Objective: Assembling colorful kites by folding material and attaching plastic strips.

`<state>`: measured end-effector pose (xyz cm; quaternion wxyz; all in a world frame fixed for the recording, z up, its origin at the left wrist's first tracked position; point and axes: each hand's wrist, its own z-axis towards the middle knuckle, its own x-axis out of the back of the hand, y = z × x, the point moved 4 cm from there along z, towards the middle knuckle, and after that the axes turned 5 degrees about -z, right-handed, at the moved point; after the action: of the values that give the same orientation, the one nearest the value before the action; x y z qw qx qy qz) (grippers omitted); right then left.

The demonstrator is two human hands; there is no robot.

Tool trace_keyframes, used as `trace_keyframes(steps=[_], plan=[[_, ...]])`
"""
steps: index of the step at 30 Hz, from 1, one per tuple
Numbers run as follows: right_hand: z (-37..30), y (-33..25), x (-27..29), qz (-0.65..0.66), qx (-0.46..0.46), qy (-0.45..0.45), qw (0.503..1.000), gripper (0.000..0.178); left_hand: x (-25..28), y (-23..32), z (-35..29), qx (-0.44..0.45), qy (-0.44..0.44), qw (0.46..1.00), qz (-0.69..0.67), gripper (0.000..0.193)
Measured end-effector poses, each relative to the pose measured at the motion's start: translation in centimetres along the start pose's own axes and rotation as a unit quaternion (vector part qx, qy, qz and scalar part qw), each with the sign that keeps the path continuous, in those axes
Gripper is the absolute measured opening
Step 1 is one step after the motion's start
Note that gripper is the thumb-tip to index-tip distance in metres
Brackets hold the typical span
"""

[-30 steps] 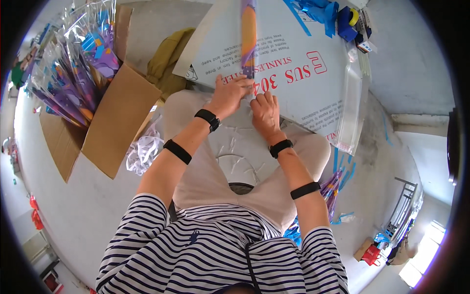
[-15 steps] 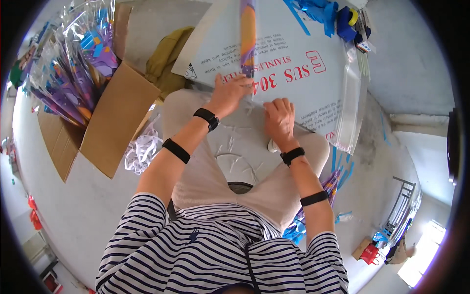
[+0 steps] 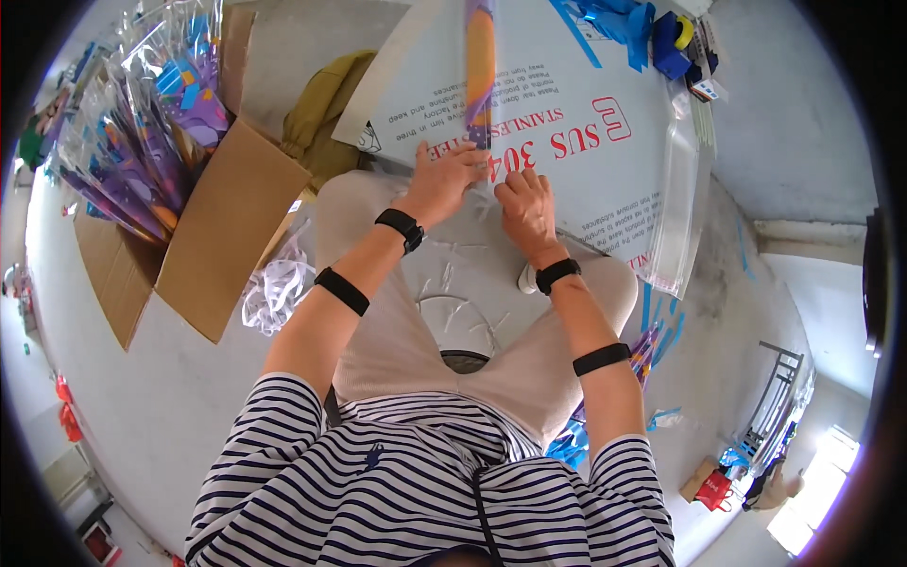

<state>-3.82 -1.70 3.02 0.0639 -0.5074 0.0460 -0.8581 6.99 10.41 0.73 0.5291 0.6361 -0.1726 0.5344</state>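
Observation:
A long, narrow roll (image 3: 481,71), purple and orange in a clear plastic sleeve, lies on a large pale board (image 3: 586,85) with red and black print. My left hand (image 3: 442,181) rests at the roll's near end, fingers stretched across it and thumb apart. Close beside it on the right is my right hand (image 3: 527,210), its fingers curled together at the sleeve's near tip. Whatever is pinched there is hidden by the fingers. Black bands circle both my wrists and forearms.
At left stands an open cardboard box (image 3: 227,227) full of similar sleeved rolls (image 3: 142,161). White strips (image 3: 274,293) lie beside it, near an olive cloth (image 3: 321,109). Clear plastic sleeves (image 3: 678,189) hang over the board's right edge. Blue ribbon (image 3: 619,24) and a tape dispenser (image 3: 669,42) sit far right.
My right hand has moved left and slightly up to the roll's near end, and its fingers have curled in. My left hand and the roll have stayed nearly still.

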Motion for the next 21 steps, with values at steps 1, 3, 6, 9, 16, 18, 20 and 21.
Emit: trace_keyframes(steps=[1,3,6,9,16,18,20,21], plan=[[-0.3,-0.1,0.0,0.007,0.021,-0.008,1.000,0.016,0.0,0.0,0.0,0.000,0.000,1.000,0.006,0.033],[-1.0,-0.4,0.0,0.014,0.043,-0.017,0.999,0.016,0.3,0.2,0.1,-0.001,0.000,1.000,0.012,0.034],[-1.4,-0.5,0.3,-0.009,0.000,-0.004,1.000,0.015,0.2,0.4,0.0,-0.001,-0.007,1.000,0.009,0.036],[-0.8,-0.7,0.8,-0.020,0.003,-0.021,1.000,0.013,0.2,0.2,0.0,0.006,-0.005,1.000,0.010,0.037],[-0.1,-0.2,1.3,-0.018,0.095,-0.041,0.995,0.016,1.1,0.6,0.4,0.033,-0.049,0.996,-0.059,0.035],[0.1,-0.2,1.0,-0.017,0.091,-0.071,0.993,0.017,1.2,0.5,0.3,0.041,-0.058,0.994,-0.078,0.034],[0.3,0.1,0.8,-0.018,0.052,-0.083,0.995,0.019,2.3,0.6,-0.3,0.023,0.039,0.992,-0.116,0.032],[0.3,0.2,0.6,-0.019,0.049,-0.082,0.995,0.019,2.5,0.7,-0.8,0.020,0.037,0.992,-0.116,0.032]])
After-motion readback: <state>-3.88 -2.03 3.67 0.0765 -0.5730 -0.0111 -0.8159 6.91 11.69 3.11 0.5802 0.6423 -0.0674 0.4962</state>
